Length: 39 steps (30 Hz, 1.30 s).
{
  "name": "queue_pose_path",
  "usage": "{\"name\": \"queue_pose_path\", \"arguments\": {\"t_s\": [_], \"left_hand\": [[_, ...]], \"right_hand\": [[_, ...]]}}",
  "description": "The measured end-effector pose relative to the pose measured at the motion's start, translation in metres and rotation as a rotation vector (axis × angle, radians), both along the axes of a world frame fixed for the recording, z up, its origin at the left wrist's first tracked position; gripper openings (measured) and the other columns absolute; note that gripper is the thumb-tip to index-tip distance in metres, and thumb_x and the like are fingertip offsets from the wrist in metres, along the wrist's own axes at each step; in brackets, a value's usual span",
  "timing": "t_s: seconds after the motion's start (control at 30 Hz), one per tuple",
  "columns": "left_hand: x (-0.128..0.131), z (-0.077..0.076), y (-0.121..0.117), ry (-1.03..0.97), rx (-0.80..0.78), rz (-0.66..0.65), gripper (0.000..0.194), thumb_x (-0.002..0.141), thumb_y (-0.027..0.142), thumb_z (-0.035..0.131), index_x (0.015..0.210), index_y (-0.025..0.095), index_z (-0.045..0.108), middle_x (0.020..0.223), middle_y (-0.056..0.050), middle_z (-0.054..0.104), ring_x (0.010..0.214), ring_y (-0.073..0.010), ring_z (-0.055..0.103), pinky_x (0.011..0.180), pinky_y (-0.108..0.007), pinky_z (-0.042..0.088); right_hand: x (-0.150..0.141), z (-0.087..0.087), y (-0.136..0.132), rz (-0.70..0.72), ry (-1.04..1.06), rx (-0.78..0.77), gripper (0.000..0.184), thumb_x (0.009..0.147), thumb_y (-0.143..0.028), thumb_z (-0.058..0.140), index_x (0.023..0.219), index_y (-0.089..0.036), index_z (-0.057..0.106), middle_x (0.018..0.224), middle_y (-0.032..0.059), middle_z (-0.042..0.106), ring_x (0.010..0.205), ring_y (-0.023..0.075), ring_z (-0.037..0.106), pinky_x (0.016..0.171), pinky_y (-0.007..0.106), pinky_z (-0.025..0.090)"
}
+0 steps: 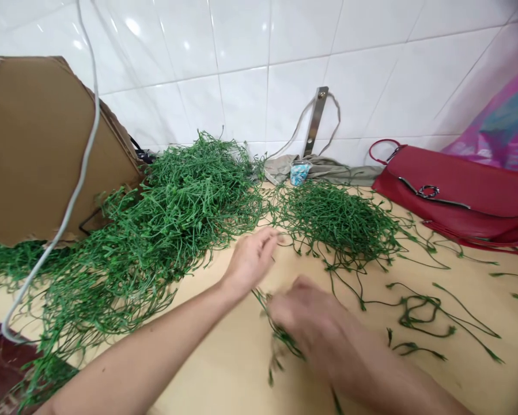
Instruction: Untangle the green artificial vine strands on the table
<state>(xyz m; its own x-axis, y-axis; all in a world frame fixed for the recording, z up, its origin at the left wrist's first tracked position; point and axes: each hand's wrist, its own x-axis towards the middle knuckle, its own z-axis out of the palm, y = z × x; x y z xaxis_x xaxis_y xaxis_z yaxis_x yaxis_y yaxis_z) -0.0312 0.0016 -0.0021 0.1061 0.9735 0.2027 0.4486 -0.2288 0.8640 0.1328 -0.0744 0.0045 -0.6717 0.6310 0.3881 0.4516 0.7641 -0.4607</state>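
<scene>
My left hand (252,256) is over the middle of the table with its fingers closed in a pinch. A thin green stem shows at its fingertips, though the grip itself is partly hidden. My right hand (317,320), smeared by motion, is closed around a small bunch of green stems (284,340), whose ends stick out on its left side. These look like artificial plant stems with small forked tips. A dense heap of the same stems (340,219) lies just beyond my hands to the right. A larger, taller pile of stems (189,196) spreads to the left.
Loose stems (423,311) are scattered over the tan tabletop (224,357) at right. A red handbag (466,178) and a pink plastic bag (496,121) stand at back right. Cardboard (46,150) and a hanging white cable (86,155) are on the left. A small blue-and-white cup (299,173) sits near the tiled wall.
</scene>
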Motion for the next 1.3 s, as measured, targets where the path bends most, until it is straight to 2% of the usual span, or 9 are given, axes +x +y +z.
{"name": "queue_pose_path", "arguments": {"t_s": [0.13, 0.27, 0.37, 0.5, 0.73, 0.97, 1.03, 1.2, 1.3], "left_hand": [[-0.004, -0.001, 0.007, -0.168, 0.033, 0.122, 0.022, 0.097, 0.031, 0.055, 0.082, 0.018, 0.064, 0.068, 0.003, 0.053, 0.066, -0.0120, 0.044, 0.066, -0.024, 0.034], [0.008, 0.002, 0.000, -0.461, -0.081, -0.013, 0.029, 0.101, 0.036, 0.050, 0.088, 0.016, 0.067, 0.063, 0.005, 0.039, 0.058, -0.0105, 0.034, 0.058, -0.023, 0.029], [0.014, 0.005, -0.002, -0.725, -0.190, -0.070, 0.030, 0.102, 0.030, 0.049, 0.088, 0.014, 0.070, 0.066, 0.003, 0.040, 0.059, -0.0089, 0.036, 0.058, -0.021, 0.031], [0.011, 0.013, -0.002, -0.902, -0.283, -0.076, 0.025, 0.100, 0.029, 0.054, 0.092, 0.016, 0.074, 0.076, 0.000, 0.049, 0.063, -0.0087, 0.043, 0.060, -0.020, 0.037], [0.004, 0.022, -0.006, -0.851, -0.148, -0.146, 0.024, 0.101, 0.034, 0.055, 0.096, 0.020, 0.074, 0.084, -0.001, 0.055, 0.070, -0.0100, 0.047, 0.068, -0.021, 0.044], [-0.006, 0.022, -0.008, -0.464, 0.221, 0.112, 0.034, 0.096, 0.041, 0.066, 0.126, 0.027, 0.063, 0.124, -0.006, 0.059, 0.115, -0.0175, 0.053, 0.096, -0.026, 0.045], [-0.003, 0.023, -0.013, -0.428, 0.151, 0.129, 0.036, 0.093, 0.042, 0.069, 0.123, 0.024, 0.061, 0.118, -0.007, 0.059, 0.110, -0.0173, 0.055, 0.092, -0.027, 0.045], [0.013, 0.014, -0.022, -0.398, -0.258, -0.171, 0.030, 0.088, 0.041, 0.072, 0.100, 0.017, 0.060, 0.093, -0.004, 0.064, 0.086, -0.0143, 0.058, 0.081, -0.029, 0.045], [0.018, 0.005, -0.022, -0.446, -0.314, -0.269, 0.023, 0.085, 0.033, 0.074, 0.089, 0.016, 0.059, 0.084, 0.000, 0.062, 0.078, -0.0114, 0.056, 0.076, -0.027, 0.044]], "right_hand": [[0.012, 0.018, 0.010, -0.019, 0.149, 0.068, 0.031, 0.097, -0.017, 0.038, 0.075, -0.024, 0.058, 0.064, -0.0006, 0.059, 0.059, 0.0141, 0.050, 0.061, 0.029, 0.038], [0.062, 0.023, 0.059, -0.885, 0.269, 0.124, 0.035, 0.098, -0.037, 0.044, 0.116, -0.018, 0.068, 0.090, 0.0125, 0.070, 0.084, 0.0255, 0.064, 0.080, 0.041, 0.050], [0.086, 0.016, 0.081, -1.197, 0.198, 0.428, 0.074, 0.087, -0.052, 0.056, 0.139, 0.001, 0.059, 0.124, 0.0340, 0.061, 0.119, 0.0459, 0.055, 0.094, 0.064, 0.043], [0.066, 0.008, 0.068, -0.760, 0.176, 0.473, 0.047, 0.096, -0.039, 0.051, 0.132, -0.012, 0.067, 0.128, 0.0214, 0.067, 0.122, 0.0350, 0.059, 0.104, 0.054, 0.045], [0.025, 0.001, 0.037, -0.161, -0.011, -0.310, 0.027, 0.093, -0.044, 0.061, 0.098, -0.022, 0.076, 0.093, 0.0066, 0.076, 0.088, 0.0228, 0.067, 0.079, 0.036, 0.052], [0.034, 0.005, 0.046, -0.327, 0.234, -0.469, 0.016, 0.090, -0.029, 0.057, 0.080, -0.022, 0.069, 0.074, -0.0003, 0.069, 0.068, 0.0158, 0.060, 0.062, 0.027, 0.045], [0.035, 0.005, 0.047, -0.414, 0.327, -0.470, 0.013, 0.088, -0.028, 0.059, 0.082, -0.022, 0.068, 0.076, 0.0000, 0.070, 0.068, 0.0156, 0.061, 0.062, 0.027, 0.046], [0.030, 0.006, 0.044, -0.526, 0.412, -0.411, 0.012, 0.082, -0.026, 0.064, 0.091, -0.022, 0.071, 0.081, 0.0014, 0.075, 0.074, 0.0182, 0.067, 0.067, 0.029, 0.052], [0.029, 0.009, 0.043, -0.519, 0.407, -0.389, 0.011, 0.085, -0.026, 0.063, 0.091, -0.022, 0.071, 0.080, 0.0008, 0.074, 0.072, 0.0166, 0.066, 0.065, 0.028, 0.052]]}}
